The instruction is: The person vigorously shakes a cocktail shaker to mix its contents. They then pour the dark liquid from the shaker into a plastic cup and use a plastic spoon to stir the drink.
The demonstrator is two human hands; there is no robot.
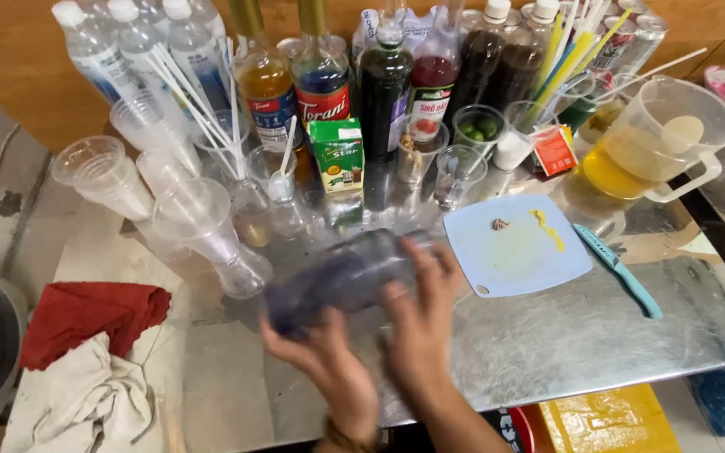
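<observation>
Both hands grip a blurred, dark container [346,277] lying sideways above the metal table [589,335]: the left hand [329,369] cups its lower end at seven o'clock, the right hand [417,319] wraps its side at four o'clock. A light blue cutting board [518,252] lies at three o'clock, stacked clear cups [203,222] at ten.

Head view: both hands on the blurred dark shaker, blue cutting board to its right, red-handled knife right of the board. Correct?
Not quite. In the head view the knife has a teal handle, not red. The rest holds: both hands, left and right, hold the blurred dark shaker, with the blue cutting board to its right.
</observation>
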